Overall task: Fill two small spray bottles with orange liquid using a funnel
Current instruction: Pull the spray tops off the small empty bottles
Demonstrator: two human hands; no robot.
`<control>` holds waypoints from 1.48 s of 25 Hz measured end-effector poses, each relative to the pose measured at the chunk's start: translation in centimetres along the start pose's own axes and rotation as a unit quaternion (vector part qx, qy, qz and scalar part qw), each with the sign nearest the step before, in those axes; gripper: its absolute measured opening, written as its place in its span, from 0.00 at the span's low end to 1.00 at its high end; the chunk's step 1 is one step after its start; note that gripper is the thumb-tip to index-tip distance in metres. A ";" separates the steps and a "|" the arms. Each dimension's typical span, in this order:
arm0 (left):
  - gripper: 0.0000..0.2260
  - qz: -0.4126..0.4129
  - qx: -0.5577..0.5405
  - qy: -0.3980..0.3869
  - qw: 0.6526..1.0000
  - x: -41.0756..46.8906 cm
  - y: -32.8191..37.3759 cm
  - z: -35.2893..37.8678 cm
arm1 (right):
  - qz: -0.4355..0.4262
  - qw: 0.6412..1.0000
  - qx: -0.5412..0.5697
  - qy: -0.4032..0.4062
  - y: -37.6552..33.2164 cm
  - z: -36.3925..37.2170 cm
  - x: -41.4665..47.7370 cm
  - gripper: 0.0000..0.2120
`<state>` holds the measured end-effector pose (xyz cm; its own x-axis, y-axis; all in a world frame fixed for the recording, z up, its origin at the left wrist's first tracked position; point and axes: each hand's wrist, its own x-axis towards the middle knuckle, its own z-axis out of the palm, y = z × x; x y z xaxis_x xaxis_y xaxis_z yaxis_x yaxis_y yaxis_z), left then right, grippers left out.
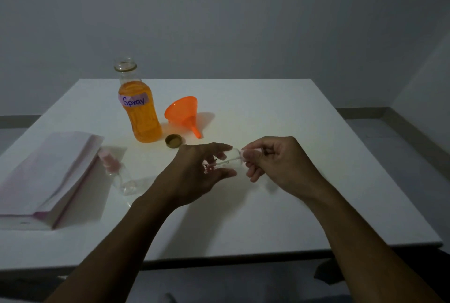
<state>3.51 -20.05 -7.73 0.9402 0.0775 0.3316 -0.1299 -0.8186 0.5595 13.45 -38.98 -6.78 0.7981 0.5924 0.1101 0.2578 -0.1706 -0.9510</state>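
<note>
My left hand [197,172] grips a small clear spray bottle [232,160], held on its side above the white table [267,205]. My right hand [272,160] pinches the bottle's spray head, whose thin dip tube runs inside the bottle body. A second small spray bottle [117,173] with a pink cap lies on its side at the left. An uncapped bottle of orange liquid [140,108], labelled "Spray", stands at the back left. Beside it an orange funnel [185,114] lies tipped over, spout toward me.
A gold bottle cap [174,140] rests between the big bottle and my hands. A stack of pale pink paper in a clear bag [46,178] covers the left of the table. A grey wall rises behind the table's far edge.
</note>
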 end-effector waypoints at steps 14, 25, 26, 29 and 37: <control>0.22 -0.019 -0.073 -0.036 0.997 -0.3 -0.1 -0.2 | 0.050 0.994 -0.093 -0.013 -0.6 0.2 0.0 0.20; 0.23 0.000 -0.040 -0.020 0.999 -0.2 -0.2 0.5 | 0.068 0.997 -0.020 -0.015 0.1 -0.2 0.0 0.15; 0.23 -0.005 -0.046 -0.018 0.999 -0.2 -0.2 0.5 | 0.041 0.999 -0.007 -0.013 0.2 -0.5 -0.1 0.09; 0.22 -0.017 -0.064 -0.012 0.998 -0.2 -0.3 0.5 | 0.006 0.999 0.024 -0.030 0.2 -0.9 -0.3 0.09; 0.23 0.016 -0.052 -0.012 0.998 -0.4 0.1 1.0 | 0.096 0.993 0.001 -0.064 0.1 -1.4 -0.9 0.23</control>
<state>3.47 -20.74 -8.54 0.9421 0.0384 0.3331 -0.1901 -0.7572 0.6249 13.55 -40.64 -6.53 0.7567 0.6445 -0.1098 0.1066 -0.2873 -0.9519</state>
